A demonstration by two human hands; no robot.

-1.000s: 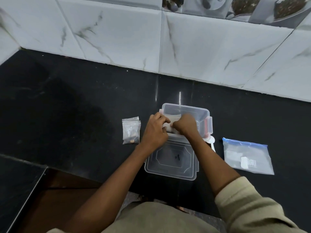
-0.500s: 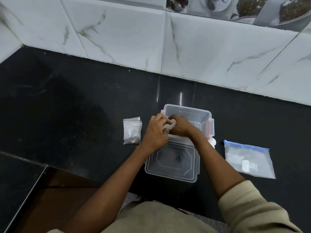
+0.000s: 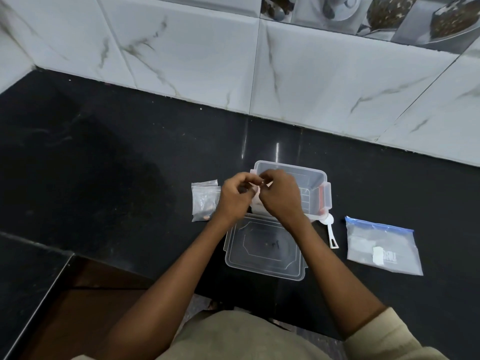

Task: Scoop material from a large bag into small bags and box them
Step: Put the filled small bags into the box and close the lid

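Our left hand and right hand pinch a small bag together over the open box. The lid lies in front, the scoop beside it.

Marbled wall tiles back a black counter.

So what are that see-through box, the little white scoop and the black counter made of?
The box looks like clear, slightly frosted rigid plastic: the counter shows through its walls, and it has a reddish side clip. The scoop seems to be opaque white moulded plastic. The counter looks like polished black stone, perhaps granite, since it mirrors light streaks, though I can't be sure.
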